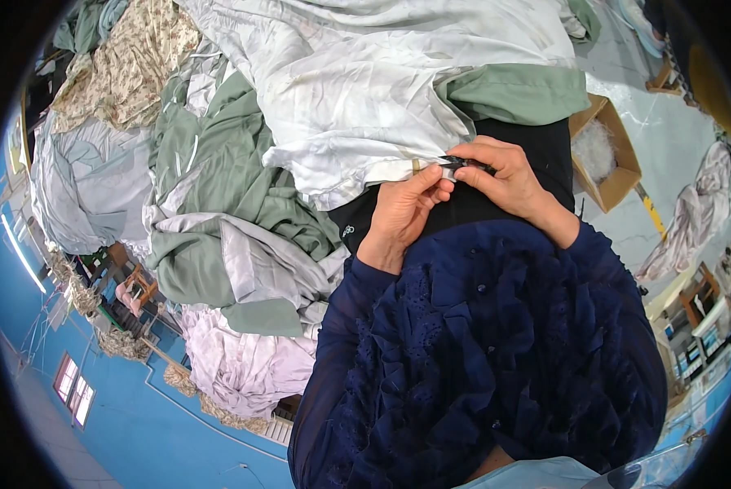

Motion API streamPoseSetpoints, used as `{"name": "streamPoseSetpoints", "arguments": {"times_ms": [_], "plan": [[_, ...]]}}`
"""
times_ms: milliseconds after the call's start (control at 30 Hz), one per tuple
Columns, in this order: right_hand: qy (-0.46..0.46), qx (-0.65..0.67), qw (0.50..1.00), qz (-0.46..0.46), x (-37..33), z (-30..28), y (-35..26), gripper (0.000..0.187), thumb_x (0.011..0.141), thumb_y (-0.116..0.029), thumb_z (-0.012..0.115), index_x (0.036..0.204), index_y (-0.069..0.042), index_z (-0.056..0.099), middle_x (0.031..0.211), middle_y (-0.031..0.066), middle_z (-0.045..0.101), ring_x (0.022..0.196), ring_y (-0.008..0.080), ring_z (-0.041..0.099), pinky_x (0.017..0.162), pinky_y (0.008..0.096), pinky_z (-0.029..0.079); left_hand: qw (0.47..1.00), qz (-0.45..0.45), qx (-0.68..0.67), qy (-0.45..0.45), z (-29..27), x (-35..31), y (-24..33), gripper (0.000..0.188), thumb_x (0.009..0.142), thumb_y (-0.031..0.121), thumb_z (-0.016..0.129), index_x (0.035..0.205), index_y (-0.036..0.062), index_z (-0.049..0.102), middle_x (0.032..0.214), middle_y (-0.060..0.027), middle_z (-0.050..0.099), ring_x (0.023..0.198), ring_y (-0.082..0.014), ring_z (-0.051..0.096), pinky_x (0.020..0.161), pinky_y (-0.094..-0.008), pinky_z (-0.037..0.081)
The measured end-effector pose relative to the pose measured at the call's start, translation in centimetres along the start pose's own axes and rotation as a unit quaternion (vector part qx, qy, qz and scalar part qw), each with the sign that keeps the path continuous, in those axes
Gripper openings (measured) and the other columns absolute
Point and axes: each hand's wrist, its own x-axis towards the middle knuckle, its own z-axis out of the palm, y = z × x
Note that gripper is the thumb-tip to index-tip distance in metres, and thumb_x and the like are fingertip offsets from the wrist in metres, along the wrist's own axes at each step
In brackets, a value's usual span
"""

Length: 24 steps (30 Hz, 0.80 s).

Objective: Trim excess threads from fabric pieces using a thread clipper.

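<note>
My left hand (402, 213) pinches the white sheet (365, 98) hem; my right hand (500, 175) grips small dark snips (463, 162) beside it.

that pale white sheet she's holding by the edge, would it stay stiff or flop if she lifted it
Likely floppy: the pale sheet lies in soft folds and creases over the heap. Its slight sheen suggests it may slide through fingers, which may be why the left hand and right hand pinch its edge. Probably light, though bulky.
</note>
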Motion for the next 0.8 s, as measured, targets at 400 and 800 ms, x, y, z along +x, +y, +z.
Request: {"name": "streamPoseSetpoints", "arguments": {"times_ms": [400, 800], "plan": [[0.011, -0.015, 1.0, 0.003, 0.1, -0.3, 0.2, 0.023, 0.082, -0.005, 0.068, 0.105, -0.001, 0.067, 0.082, 0.0085, 0.063, 0.074, 0.0179, 0.061, 0.066, 0.0265, 0.046, 1.0, -0.015, 0.008, 0.023, 0.2, -0.1, 0.2, 0.016, 0.088, 0.006, 0.067, 0.099, -0.0049, 0.064, 0.082, -0.0116, 0.068, 0.071, -0.0185, 0.066, 0.063, -0.0283, 0.054], [0.031, 0.063, 0.994, 0.082, -0.6, -0.5, 1.2, 0.026, 0.088, -0.007, 0.065, 0.112, 0.002, 0.062, 0.095, 0.0044, 0.061, 0.086, 0.0104, 0.056, 0.078, 0.0233, 0.044, 0.999, 0.014, -0.041, 0.006, -0.4, 0.3, 0.0, 0.014, 0.087, 0.003, 0.065, 0.1, 0.0013, 0.062, 0.082, -0.0066, 0.065, 0.069, -0.0178, 0.064, 0.06, -0.0287, 0.053]]}}
